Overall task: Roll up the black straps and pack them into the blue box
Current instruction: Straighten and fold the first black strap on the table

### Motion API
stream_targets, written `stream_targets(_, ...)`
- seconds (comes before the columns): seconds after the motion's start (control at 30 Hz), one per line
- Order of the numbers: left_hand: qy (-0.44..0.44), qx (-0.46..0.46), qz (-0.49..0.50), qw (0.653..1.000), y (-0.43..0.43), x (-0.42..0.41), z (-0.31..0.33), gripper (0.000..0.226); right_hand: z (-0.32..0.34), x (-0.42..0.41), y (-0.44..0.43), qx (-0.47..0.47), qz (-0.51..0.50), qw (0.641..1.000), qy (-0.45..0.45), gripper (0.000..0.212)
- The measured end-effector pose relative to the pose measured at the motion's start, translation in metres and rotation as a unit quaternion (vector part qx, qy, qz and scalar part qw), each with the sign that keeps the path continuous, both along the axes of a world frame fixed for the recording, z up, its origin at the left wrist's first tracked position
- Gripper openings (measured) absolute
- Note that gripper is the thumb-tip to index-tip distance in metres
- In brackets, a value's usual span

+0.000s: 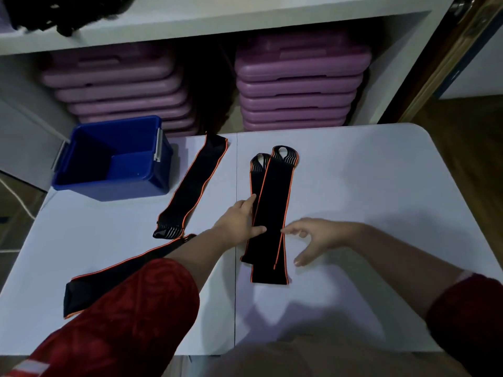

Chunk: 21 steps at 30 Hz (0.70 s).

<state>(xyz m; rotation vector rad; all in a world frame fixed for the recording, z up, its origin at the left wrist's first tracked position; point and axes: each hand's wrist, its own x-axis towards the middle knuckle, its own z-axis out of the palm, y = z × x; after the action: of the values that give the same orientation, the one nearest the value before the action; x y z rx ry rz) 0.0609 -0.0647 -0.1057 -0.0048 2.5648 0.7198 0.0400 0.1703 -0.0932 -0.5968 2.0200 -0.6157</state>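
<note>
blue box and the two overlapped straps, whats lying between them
One unrolled black strap lies diagonally there, seen in the head view.

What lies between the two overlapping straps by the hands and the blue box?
One other black strap lies flat and diagonal on the table between the overlapping pair and the blue box. Being flat, it probably blocks nothing carried over it.

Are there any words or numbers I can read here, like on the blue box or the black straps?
No words, numbers or signs can be read anywhere.
Blue plastic box: plain, no label showing.
Black straps with orange edges: no print visible.
Stacked purple plastic boards: only moulded shapes, too dim and blurred to read.
Pale patch on the red sleeve: blurred, no letters to make out.
</note>
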Motion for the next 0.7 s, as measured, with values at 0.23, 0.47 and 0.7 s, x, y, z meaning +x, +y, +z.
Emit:
stream_targets(0.23,0.024,0.085,0.081,0.993,0.004,-0.036,0.005,0.075,-0.012,-0.06,-0.014,0.006,-0.248,0.967,0.052,0.059)
stream_targets(0.47,-0.033,0.141,0.177,0.973,0.01,-0.079,0.004,0.04,-0.023,-0.096,-0.042,-0.077,-0.377,0.922,0.04,0.064)
stream_targets(0.7,-0.041,0.191,0.195,0.961,0.011,-0.108,-0.007,0.036,-0.04,-0.114,-0.063,-0.131,-0.423,0.896,0.041,0.063)
